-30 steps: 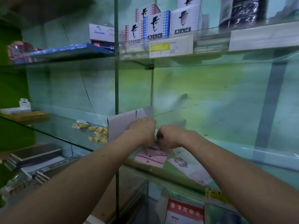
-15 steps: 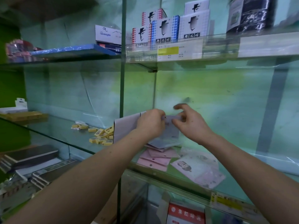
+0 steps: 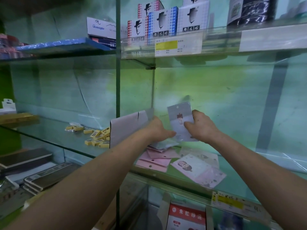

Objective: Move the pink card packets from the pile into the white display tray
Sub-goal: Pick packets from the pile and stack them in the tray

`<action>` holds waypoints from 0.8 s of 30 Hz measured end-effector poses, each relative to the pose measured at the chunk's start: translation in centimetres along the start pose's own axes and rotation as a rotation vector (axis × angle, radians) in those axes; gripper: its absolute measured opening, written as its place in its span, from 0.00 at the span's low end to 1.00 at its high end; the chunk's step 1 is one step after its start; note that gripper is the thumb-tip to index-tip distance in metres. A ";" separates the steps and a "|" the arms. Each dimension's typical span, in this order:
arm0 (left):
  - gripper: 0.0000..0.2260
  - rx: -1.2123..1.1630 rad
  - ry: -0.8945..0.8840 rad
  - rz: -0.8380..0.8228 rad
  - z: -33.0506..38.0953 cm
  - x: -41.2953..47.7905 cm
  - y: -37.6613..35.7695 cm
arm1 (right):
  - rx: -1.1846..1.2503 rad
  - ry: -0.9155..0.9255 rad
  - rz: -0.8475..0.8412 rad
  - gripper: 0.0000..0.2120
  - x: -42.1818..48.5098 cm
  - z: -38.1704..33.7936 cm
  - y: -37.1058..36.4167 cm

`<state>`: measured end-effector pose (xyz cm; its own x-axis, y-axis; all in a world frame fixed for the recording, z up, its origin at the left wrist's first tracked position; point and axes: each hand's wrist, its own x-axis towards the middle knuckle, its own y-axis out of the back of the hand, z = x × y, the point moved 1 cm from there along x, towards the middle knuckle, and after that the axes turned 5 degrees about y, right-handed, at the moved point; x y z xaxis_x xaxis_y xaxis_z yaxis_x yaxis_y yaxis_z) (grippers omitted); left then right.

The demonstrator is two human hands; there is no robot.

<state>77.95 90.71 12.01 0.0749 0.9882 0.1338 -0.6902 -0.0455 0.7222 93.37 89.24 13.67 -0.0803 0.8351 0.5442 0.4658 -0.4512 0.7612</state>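
The glass shelf (image 3: 174,181) runs across the middle of the view, with an upper shelf (image 3: 216,52) above it carrying white boxes printed with a black figure (image 3: 161,24) along its front edge. Below the glass shelf's front edge stands a red-labelled box (image 3: 186,216). The white display tray (image 3: 127,128) stands upright at the left end of the glass shelf, by the vertical post, with its pale wall facing the camera. The pile of pink card packets (image 3: 156,161) lies flat near the front edge, just right of the tray, and a few printed packets (image 3: 197,166) are fanned out beside it to the right. The left hand (image 3: 159,130) is at the tray's right end. Its thumb reaches across to the lower left edge of a single packet (image 3: 180,122), but its fingers are hidden behind the hand, so its grip cannot be told. The right hand (image 3: 202,128) grips this packet, thumb on the front and fingers curled round the right edge. The packet is held upright above the rear of the pile, outside the tray. Small yellow boxes (image 3: 98,136) lie scattered left of the post.
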 end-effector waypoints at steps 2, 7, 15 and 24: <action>0.24 0.165 0.030 -0.098 -0.1 -0.8 -0.7 | -0.016 0.026 -0.014 0.08 -0.2 -0.2 -0.3; 0.19 0.354 0.024 -0.074 0.0 -1.0 -1.8 | -0.056 0.106 -0.082 0.09 -0.2 -0.7 -0.8; 0.22 0.517 0.086 -0.059 -0.9 0.4 -2.2 | -0.132 0.123 -0.147 0.07 -0.9 0.3 -1.5; 0.19 0.501 -0.019 -0.031 0.2 1.2 -1.8 | -0.145 0.080 -0.028 0.09 -2.2 0.9 -0.5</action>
<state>79.42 91.94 10.98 0.1065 0.9875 0.1161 -0.2573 -0.0855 0.9625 94.10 87.93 11.74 -0.1641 0.8228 0.5441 0.3312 -0.4736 0.8161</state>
